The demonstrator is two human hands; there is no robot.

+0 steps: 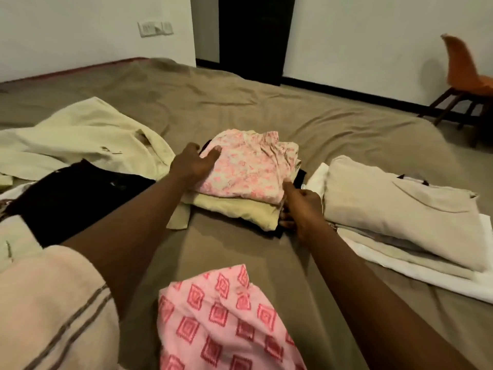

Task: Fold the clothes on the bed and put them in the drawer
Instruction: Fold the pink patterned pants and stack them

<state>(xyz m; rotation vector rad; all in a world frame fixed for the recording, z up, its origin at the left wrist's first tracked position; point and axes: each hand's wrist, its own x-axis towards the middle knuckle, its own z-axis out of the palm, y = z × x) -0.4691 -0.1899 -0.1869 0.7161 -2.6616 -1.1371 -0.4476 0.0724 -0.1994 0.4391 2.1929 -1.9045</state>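
Note:
A stack of folded clothes lies mid-bed: a pink floral garment (248,166) on top, a pale yellow one (237,210) under it, something black at the bottom. My left hand (193,162) grips the stack's left side, thumb on the floral cloth and fingers curled round its edge. My right hand (300,209) holds the stack's right near corner, fingers tucked under the layers. A second folded pile, beige on white (394,206), sits to the right. Unfolded cream (85,140) and black (74,193) garments lie at the left.
A pink diamond-patterned cloth (226,319) lies at the near edge, below my arms. The brown bedsheet (240,102) stretches back to a white wall. An orange chair (464,73) stands beyond the bed's far right. A dark doorway (256,36) is behind. No drawer is in view.

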